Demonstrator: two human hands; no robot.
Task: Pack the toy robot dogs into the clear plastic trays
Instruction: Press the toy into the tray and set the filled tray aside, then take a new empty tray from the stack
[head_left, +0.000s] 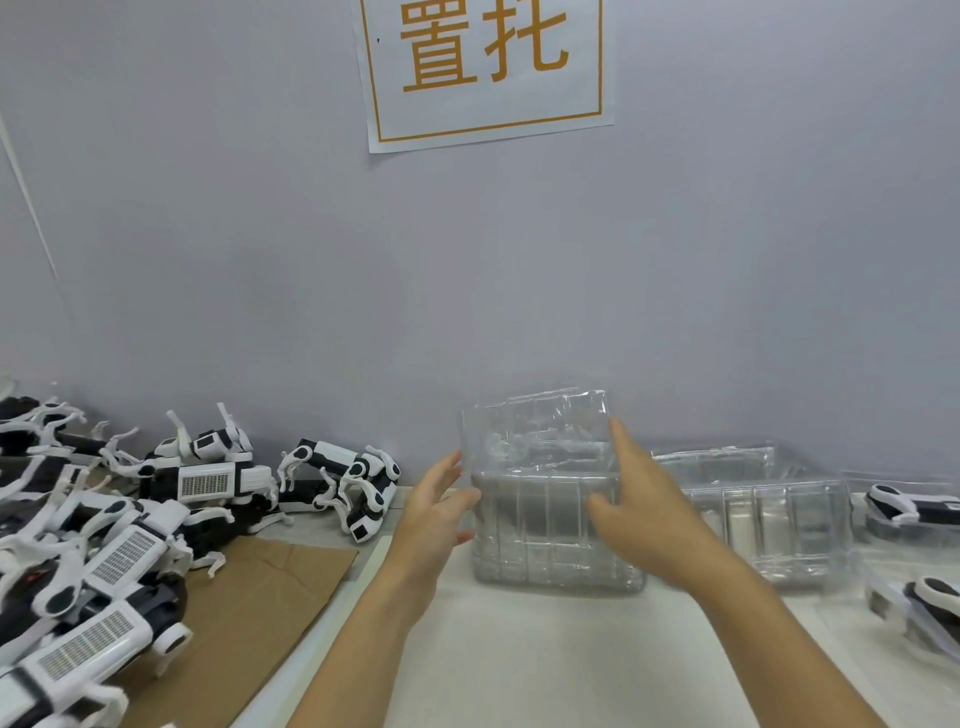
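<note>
A clear plastic tray (540, 519) stands in the middle of the white table, its hinged lid raised toward the wall. My left hand (436, 509) rests against the tray's left side, fingers spread. My right hand (639, 499) grips the tray's right side and lid edge, thumb in front. A pile of white and black toy robot dogs (119, 525) lies on the left. No dog is in either hand.
A second clear tray (769, 525) stands to the right, and further right packed trays with dogs (914, 509) lie near the edge. Brown cardboard (260, 597) lies under the dog pile. A wall with a paper sign (488, 67) rises close behind the table.
</note>
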